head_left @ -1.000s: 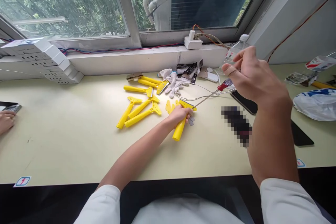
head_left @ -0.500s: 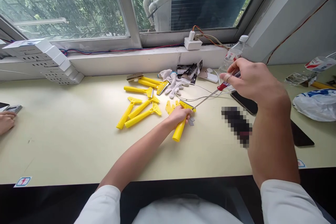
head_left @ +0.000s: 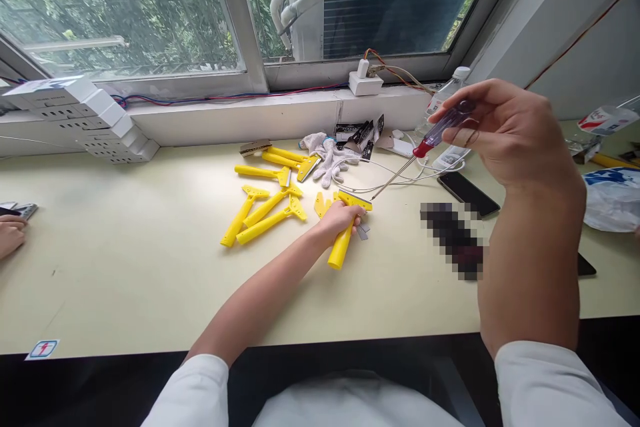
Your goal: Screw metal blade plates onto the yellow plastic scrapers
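Observation:
My left hand (head_left: 339,219) is closed around a yellow scraper (head_left: 341,252), whose head with a metal blade points away from me. In my right hand (head_left: 505,130) a screwdriver (head_left: 443,128) with a clear purple and red handle is pinched at the handle's end. Its long shaft slants down to the left, and the tip is close to the right end of the scraper's head; whether it touches I cannot tell. Small grey blades (head_left: 363,232) lie beside my left hand. Yellow plastic pieces (head_left: 320,204) show just behind it.
Several yellow scrapers (head_left: 270,223) lie left of my hands. Behind are work gloves (head_left: 327,155), black packets (head_left: 357,137) and a white cable (head_left: 380,185). A phone (head_left: 469,193) and a bottle (head_left: 445,103) stand right. White boxes (head_left: 95,117) are stacked left, near another person's hand (head_left: 11,235).
My right hand has moved up and to the right, its fingers opening out along the screwdriver handle. The screwdriver tip has shifted slightly up. My left hand and the scraper stay nearly still.

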Available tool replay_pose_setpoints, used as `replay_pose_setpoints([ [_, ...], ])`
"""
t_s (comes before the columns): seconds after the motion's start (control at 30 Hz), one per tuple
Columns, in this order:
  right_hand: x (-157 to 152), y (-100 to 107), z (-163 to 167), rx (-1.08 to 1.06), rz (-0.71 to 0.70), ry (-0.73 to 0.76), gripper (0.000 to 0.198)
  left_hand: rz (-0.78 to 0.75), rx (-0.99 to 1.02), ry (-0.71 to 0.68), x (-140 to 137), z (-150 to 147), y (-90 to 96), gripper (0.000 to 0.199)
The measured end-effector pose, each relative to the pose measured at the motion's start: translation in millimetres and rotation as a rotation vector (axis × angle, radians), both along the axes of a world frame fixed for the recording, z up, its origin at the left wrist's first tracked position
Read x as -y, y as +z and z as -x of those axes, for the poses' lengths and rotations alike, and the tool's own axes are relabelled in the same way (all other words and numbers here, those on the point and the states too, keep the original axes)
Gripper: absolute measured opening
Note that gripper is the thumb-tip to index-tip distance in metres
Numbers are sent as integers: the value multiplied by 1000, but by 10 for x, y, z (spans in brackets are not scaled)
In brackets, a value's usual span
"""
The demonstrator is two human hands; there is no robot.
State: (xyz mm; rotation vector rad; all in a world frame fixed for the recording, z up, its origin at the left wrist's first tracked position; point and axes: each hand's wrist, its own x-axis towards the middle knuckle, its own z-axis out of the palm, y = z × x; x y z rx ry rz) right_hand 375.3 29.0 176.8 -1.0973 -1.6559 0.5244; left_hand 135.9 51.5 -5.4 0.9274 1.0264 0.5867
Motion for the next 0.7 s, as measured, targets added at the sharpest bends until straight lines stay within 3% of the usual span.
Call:
replay_pose_setpoints([
  [0.43,-189,-124,-14,7,65,-34,37,17,-24,46,104,77,85,21],
  [0.7,-268,-193,42,36,99,-23,37,-42,-148,-155,303,396,215,15],
])
